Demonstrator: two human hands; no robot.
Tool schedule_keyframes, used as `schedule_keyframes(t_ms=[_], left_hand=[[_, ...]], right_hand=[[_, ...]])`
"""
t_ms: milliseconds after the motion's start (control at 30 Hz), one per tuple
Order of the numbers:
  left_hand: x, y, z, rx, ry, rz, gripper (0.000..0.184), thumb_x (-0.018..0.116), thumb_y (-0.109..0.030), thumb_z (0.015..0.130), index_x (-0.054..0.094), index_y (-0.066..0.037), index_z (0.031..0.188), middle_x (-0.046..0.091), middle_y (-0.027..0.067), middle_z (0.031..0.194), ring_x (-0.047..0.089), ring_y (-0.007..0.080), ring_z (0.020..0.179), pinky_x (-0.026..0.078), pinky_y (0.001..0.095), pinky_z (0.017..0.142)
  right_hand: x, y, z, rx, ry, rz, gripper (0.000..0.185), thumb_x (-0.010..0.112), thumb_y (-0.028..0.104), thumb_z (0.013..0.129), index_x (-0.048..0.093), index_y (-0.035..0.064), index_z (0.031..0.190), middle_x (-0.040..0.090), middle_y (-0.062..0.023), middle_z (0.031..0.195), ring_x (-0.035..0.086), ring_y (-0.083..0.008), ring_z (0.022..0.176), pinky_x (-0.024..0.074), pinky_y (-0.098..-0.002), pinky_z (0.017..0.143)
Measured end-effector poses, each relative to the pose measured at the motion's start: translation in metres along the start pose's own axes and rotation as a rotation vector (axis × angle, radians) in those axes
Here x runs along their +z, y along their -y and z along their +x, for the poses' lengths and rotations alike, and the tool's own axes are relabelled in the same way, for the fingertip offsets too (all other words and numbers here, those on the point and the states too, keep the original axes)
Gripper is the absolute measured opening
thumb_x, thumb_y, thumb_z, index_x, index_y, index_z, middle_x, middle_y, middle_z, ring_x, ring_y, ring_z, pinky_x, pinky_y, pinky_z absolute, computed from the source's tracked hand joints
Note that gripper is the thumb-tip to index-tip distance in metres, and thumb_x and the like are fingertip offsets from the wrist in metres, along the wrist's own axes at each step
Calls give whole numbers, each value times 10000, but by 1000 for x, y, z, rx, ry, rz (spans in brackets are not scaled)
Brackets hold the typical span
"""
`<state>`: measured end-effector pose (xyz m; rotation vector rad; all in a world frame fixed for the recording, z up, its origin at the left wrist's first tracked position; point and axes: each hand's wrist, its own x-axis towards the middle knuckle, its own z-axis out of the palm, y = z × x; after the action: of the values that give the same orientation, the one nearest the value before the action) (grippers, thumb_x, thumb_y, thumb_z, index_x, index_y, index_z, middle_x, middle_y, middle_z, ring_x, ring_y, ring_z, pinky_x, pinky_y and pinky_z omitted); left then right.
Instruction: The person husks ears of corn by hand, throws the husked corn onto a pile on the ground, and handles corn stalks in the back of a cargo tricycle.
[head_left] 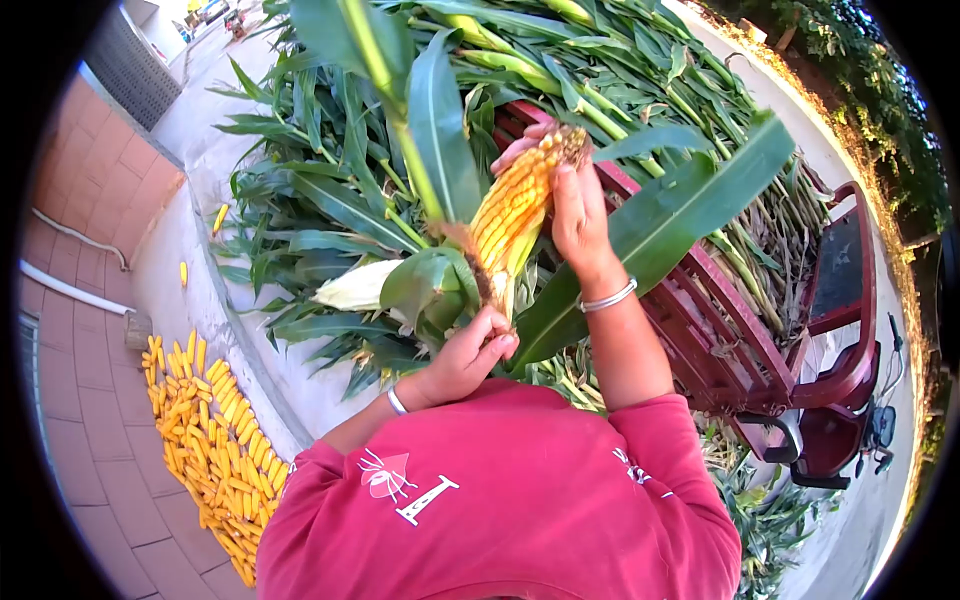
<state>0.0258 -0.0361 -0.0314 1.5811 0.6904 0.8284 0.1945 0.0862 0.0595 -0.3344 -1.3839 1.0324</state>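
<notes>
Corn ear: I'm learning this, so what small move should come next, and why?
Probably bend the ear with the right hand while the left hand steadies its lower end: the kernels are bare, husk hangs beside that end, and the hands grip opposite ends.

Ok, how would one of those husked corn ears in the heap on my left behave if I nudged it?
The corn ear would probably roll, being narrow, roundish and bare of husk. It should feel stiff, as the ears look straight. Neighbouring ears may shift too, since they lie loosely over one another.
</notes>
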Motion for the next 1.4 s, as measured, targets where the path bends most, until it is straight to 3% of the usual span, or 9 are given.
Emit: schedule_keyframes(t_ms=[300,600,667,733,933,1067,1167,1300,1400], left_hand=[[7,-20,7,-93,95,-213,45,442,-78,988,418,-41,978,517,40,869,487,81,803,417,234,754],[-19,-83,17,-152,250,-126,119,562,-83,929,457,-37,960,566,69,938,547,124,890,433,265,828],[-32,-116,31,257,298,368,200,638,-76,864,488,-28,988,554,90,1013,554,163,958,434,291,884],[-26,-137,36,197,40,34,277,670,-82,826,498,-20,1035,521,112,1127,538,182,997,431,313,914],[-26,-153,110,348,-231,503,476,706,-106,803,483,-3,1211,545,102,1201,543,152,1053,436,298,912],[-3,-125,127,98,-145,537,373,738,-68,770,554,-8,1089,635,39,968,578,81,882,474,253,814],[2,-112,133,272,-234,422,269,730,-78,772,571,-16,980,649,48,880,605,107,795,490,264,754],[-3,-103,138,321,-247,335,158,677,-37,781,580,-12,903,641,43,820,600,97,741,487,249,711],[1,-105,148,309,-239,330,162,681,-43,777,580,-12,900,633,32,809,587,85,736,482,241,703]], right_hand=[[8,15,-17,-67,-123,111,547,309,432,1014,380,-43,1278,576,-155,1048,578,-215,938,481,-339,841],[4,26,-21,137,-368,430,344,402,316,1008,522,0,1074,629,-135,954,617,-207,854,512,-330,769],[2,26,-20,145,-404,388,282,439,280,995,540,17,1007,639,-130,908,627,-207,818,519,-327,742],[3,28,-19,224,-492,517,281,442,278,994,551,19,994,642,-131,899,632,-204,814,522,-330,747],[-3,0,-18,388,-730,922,166,517,204,952,579,51,951,627,-66,853,628,-171,785,520,-306,734],[-9,1,-22,328,-847,711,179,505,198,941,571,57,853,560,-21,768,521,-117,685,429,-260,665],[-27,12,-50,75,-493,-39,311,426,219,991,504,29,756,485,-10,696,448,-98,621,402,-266,597],[-39,-29,-143,40,73,-835,117,564,179,869,566,64,851,590,-139,688,602,-331,652,490,-405,618],[-35,-72,-216,165,-26,-767,108,594,165,811,581,74,867,585,-126,682,596,-331,649,485,-433,639]])
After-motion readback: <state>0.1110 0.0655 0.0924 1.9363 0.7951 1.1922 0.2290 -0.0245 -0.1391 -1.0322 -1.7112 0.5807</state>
